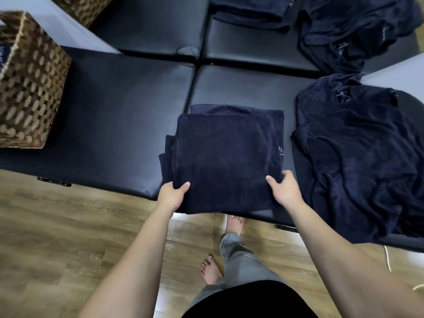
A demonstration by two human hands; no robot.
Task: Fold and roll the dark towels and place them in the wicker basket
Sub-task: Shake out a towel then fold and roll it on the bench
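— Where, the folded dark navy terry towel (226, 154)?
— Flat on the black padded table (119, 115), near edge hanging just over the table's near side.
— Held how?
— Gripped at both near corners: left hand (172, 193) with thumb on top, right hand (284, 188) likewise, fingers tucked under.
— Around it?
— Crumpled dark navy towels (358, 161) just right; more far right (353, 31). Brown woven wicker basket (29, 88) well apart, far left. Wooden plank floor (57, 226) below.
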